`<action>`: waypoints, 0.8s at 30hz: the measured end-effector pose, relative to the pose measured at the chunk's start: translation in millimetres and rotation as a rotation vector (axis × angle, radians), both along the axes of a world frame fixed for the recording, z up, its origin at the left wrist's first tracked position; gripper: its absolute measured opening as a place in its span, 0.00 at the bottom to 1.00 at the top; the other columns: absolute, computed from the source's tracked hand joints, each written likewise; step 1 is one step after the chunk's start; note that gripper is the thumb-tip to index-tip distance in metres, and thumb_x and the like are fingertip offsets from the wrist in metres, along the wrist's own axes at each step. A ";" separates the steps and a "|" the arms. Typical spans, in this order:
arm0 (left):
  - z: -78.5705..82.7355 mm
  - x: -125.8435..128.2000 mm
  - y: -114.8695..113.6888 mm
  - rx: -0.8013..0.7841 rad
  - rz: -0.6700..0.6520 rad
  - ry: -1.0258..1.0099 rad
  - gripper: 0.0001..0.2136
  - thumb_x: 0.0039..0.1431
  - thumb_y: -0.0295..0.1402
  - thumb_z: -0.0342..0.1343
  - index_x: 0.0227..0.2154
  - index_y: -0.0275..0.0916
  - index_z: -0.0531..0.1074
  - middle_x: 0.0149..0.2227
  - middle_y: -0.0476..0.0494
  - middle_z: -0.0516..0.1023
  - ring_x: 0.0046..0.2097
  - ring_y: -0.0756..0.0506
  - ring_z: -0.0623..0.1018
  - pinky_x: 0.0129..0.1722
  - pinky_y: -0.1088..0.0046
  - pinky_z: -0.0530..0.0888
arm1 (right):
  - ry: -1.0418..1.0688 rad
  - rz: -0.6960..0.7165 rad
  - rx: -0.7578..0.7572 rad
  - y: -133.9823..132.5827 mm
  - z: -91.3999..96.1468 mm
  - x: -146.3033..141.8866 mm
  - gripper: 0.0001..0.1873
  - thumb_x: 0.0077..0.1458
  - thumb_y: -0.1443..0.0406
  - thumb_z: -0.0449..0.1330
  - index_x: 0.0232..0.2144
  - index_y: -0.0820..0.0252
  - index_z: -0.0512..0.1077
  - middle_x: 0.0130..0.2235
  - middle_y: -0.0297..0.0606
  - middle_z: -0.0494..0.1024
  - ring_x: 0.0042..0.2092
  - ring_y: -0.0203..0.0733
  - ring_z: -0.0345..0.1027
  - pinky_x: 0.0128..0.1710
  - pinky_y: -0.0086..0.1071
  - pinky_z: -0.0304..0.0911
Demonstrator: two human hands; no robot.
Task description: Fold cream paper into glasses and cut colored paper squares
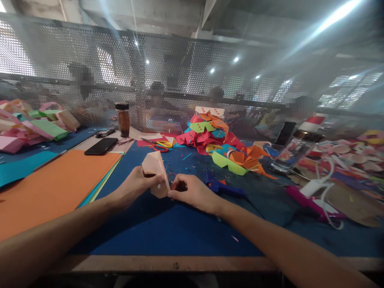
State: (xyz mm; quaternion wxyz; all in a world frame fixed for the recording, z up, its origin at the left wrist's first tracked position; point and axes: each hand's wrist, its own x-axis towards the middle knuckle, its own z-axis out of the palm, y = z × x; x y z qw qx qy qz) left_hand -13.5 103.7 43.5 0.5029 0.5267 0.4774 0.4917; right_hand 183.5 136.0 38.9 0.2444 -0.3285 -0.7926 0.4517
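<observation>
A small pale-peach folded paper piece [153, 162] with angled edges is held above the blue tabletop. My left hand [136, 184] grips it from the left, thumb lying across its face. At its lower right edge, the thumb and forefinger of my right hand [195, 193] pinch the paper's rim. A blue glue gun [223, 187] lies on the table just right of my right hand. Behind the paper piece rest yellow-and-red-handled scissors [162, 144].
Orange paper sheets [57, 180] and a black phone [101, 146] lie left, near a brown-filled jar [123, 120]. Colourful paper cutouts [207, 132] pile up at the back. On the right stand a clear bottle [295, 150] and a magenta power strip [312, 204]. Perforated metal screen [180, 56] behind.
</observation>
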 end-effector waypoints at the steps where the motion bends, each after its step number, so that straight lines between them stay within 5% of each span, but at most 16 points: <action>1: -0.2 0.0 0.1 0.002 -0.006 -0.004 0.10 0.43 0.37 0.66 0.24 0.34 0.77 0.24 0.48 0.77 0.28 0.48 0.73 0.31 0.73 0.69 | -0.001 0.001 0.002 0.4 -0.4 0.1 0.08 0.51 0.62 0.65 0.28 0.60 0.69 0.29 0.34 0.75 0.31 0.35 0.68 0.32 0.29 0.61; 13: -0.2 -2.4 -0.1 0.049 -0.091 0.072 0.08 0.45 0.36 0.66 0.25 0.36 0.78 0.26 0.48 0.79 0.29 0.48 0.73 0.31 0.75 0.68 | -0.041 -0.010 0.045 2.3 -1.0 0.4 0.06 0.50 0.64 0.63 0.27 0.59 0.69 0.28 0.33 0.76 0.31 0.37 0.69 0.32 0.30 0.62; 24: -7.5 -3.1 2.5 0.078 0.057 0.163 0.13 0.46 0.41 0.65 0.23 0.35 0.75 0.23 0.48 0.76 0.27 0.47 0.73 0.28 0.73 0.67 | -0.054 -0.012 0.063 -0.1 0.3 -0.8 0.08 0.51 0.62 0.65 0.29 0.59 0.71 0.30 0.34 0.76 0.32 0.36 0.68 0.32 0.30 0.61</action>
